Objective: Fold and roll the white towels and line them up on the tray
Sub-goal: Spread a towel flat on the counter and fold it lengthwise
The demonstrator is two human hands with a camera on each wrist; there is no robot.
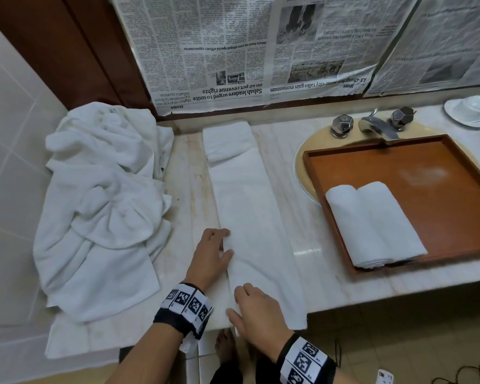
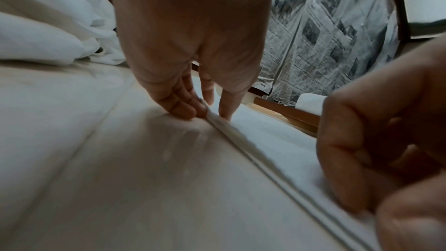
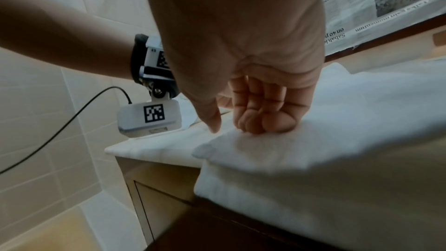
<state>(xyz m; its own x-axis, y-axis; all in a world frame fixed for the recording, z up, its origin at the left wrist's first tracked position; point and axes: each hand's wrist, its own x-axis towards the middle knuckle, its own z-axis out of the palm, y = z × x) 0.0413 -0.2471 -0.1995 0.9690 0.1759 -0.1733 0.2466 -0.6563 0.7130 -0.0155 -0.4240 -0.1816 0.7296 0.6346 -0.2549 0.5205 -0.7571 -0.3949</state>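
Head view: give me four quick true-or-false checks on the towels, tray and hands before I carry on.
1. Two rolled towels lie side by side on the tray. True.
2. The long towel on the counter is already rolled up. False: it lies flat in a folded strip.
3. The left hand and the right hand both rest at the strip's near end. True.
4. The heap of loose towels sits right of the tray. False: it sits left of the strip.
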